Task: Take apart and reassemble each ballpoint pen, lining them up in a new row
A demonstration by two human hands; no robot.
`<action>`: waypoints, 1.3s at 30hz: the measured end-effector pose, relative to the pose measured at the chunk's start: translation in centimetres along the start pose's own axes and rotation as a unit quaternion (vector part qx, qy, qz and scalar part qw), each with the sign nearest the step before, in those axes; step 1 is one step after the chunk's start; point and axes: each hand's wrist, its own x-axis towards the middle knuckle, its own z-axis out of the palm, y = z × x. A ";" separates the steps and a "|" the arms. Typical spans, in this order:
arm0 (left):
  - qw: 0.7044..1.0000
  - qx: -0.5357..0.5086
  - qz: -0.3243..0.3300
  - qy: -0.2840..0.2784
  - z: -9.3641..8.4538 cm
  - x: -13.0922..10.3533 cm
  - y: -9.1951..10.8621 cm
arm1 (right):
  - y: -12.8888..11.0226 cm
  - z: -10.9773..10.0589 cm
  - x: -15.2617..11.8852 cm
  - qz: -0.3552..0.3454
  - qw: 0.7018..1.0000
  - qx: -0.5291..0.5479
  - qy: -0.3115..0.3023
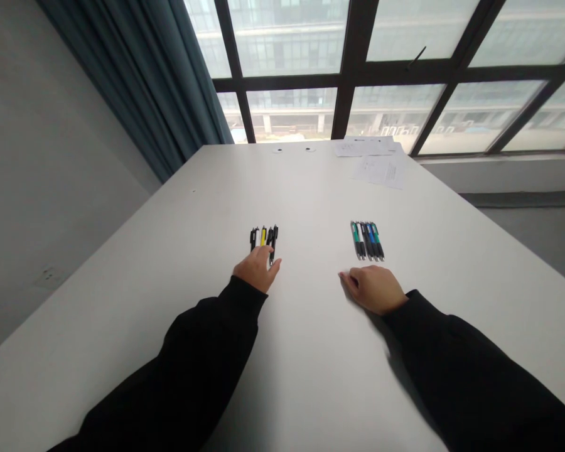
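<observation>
Lying on table (pixel 306 351): pens (pixel 263 236) by left hand (pixel 258 267), half-spread, grip unclear; right hand (pixel 375 289) curled in.

Sheets of paper (pixel 379 171) with print on them lie at the far right corner of the white tabletop (pixel 306 201), and two small fittings (pixel 277 150) with dark centres sit near its far edge. Behind stands a dark-framed window (pixel 356 37). A blue-grey curtain (pixel 145 69) hangs at the left, beside a plain grey wall (pixel 47 138).
</observation>
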 end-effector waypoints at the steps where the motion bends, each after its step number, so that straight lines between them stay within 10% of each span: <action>1: 1.000 0.014 -0.003 -0.009 0.0 0.0 0.1 | 0.0 0.0 0.0 0.000 1.000 0.001 0.002; 13: 0.992 0.113 -0.011 -0.051 -0.4 0.1 0.7 | 0.3 0.8 0.0 -0.009 0.999 0.014 0.028; 19: 0.996 0.014 0.085 0.007 1.0 -0.2 0.2 | 0.8 1.3 0.1 0.010 0.985 0.156 0.072; 26: 0.937 -0.245 0.246 0.029 1.6 -2.4 1.5 | 1.4 1.8 -0.3 0.050 0.810 0.578 0.088; 33: 0.884 -0.456 0.050 -0.090 1.2 -4.0 2.3 | 1.2 2.0 -1.6 0.094 0.692 0.714 0.052; 39: 0.813 -0.569 -0.039 -0.119 1.0 -3.7 2.5 | 1.7 1.9 -1.7 0.062 0.662 0.746 0.038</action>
